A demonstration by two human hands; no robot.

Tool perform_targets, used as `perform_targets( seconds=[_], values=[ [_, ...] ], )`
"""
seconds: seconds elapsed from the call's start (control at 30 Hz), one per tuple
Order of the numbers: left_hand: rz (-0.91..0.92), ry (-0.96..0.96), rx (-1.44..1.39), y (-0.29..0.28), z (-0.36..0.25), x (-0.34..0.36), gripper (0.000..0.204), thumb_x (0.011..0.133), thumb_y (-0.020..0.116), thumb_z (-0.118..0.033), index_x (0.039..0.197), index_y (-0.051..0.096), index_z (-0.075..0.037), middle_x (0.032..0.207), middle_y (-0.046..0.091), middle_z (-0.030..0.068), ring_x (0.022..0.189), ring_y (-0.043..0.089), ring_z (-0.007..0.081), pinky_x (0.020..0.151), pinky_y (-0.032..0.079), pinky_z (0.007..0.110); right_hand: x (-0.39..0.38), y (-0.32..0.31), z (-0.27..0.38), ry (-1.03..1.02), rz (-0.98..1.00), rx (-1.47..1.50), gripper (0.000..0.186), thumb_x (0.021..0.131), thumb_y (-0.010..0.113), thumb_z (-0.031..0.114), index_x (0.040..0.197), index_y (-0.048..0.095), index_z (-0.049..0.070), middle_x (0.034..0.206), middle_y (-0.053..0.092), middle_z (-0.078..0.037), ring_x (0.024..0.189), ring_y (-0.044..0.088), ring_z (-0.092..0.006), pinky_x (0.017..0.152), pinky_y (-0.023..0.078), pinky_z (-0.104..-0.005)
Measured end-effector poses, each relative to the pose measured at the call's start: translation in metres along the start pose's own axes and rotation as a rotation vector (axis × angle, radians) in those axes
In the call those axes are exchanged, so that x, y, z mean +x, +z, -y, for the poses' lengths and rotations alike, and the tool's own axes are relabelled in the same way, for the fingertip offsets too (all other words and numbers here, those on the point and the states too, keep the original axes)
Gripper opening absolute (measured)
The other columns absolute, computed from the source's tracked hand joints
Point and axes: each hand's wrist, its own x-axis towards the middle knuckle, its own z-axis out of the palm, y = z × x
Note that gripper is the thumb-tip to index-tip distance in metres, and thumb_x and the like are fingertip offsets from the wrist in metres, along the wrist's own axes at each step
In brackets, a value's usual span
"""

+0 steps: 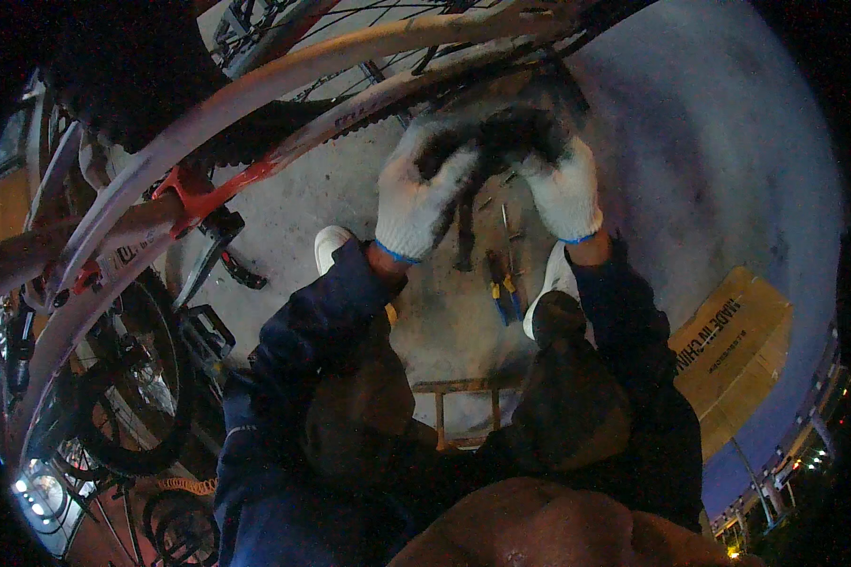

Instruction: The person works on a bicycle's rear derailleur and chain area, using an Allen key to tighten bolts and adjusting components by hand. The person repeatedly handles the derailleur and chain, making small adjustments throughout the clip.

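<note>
Both my hands wear white knit gloves with dark, dirty fingers. My left hand (pixel 424 189) and my right hand (pixel 563 180) meet in front of me, fingers curled in around a dark, blurred object (pixel 506 132). Its kind cannot be made out against the black glove fingers. Just beyond the hands runs a bicycle frame (pixel 227 99), pale with red-orange parts, with a tyre and spokes behind it. Below the hands, on the ground, lie pliers (pixel 505 283) with blue and yellow handles. A long dark piece (pixel 465 231) shows beside my left glove.
Several small tools (pixel 511 222) lie between my shoes. A crank with a pedal (pixel 208 326) juts out at left, near another bicycle wheel (pixel 128 378). Flattened cardboard (pixel 736 350) lies at right. Low wooden slats (pixel 463 386) show between my knees.
</note>
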Motion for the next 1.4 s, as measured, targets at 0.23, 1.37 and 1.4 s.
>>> perform_targets(
  seconds=[0.23,1.37,1.4],
  values=[
    [0.114,-0.580,-0.749,0.011,0.035,0.031,0.036,0.107,0.051,-0.032,0.135,0.054,-0.009,0.091,0.059,0.0028,0.075,0.058,0.0154,0.067,0.050,0.031,0.031,-0.021,-0.018,0.081,-0.125,0.114,0.039,0.097,0.072,0.023,0.127,0.066,0.000,0.119,0.071,-0.008,0.106,0.066,-0.0195,0.094,0.052,-0.0314],
    [0.005,0.199,0.291,0.009,0.035,0.057,0.035,0.091,0.063,-0.018,0.124,0.069,-0.010,0.119,0.070,0.0164,0.110,0.062,0.0391,0.090,0.050,0.050,0.041,-0.015,0.005,0.011,-0.128,0.043,0.034,0.092,0.075,0.023,0.121,0.072,0.006,0.117,0.075,-0.009,0.107,0.070,-0.0219,0.096,0.054,-0.0347],
    [-0.015,0.130,0.192,0.012,0.037,0.058,0.034,0.092,0.062,-0.019,0.124,0.069,-0.010,0.119,0.070,0.0162,0.110,0.062,0.0387,0.090,0.050,0.050,0.041,-0.014,0.006,0.010,-0.124,0.046,0.034,0.092,0.075,0.021,0.122,0.071,0.006,0.117,0.075,-0.009,0.107,0.070,-0.0214,0.096,0.054,-0.0343]
  ],
)
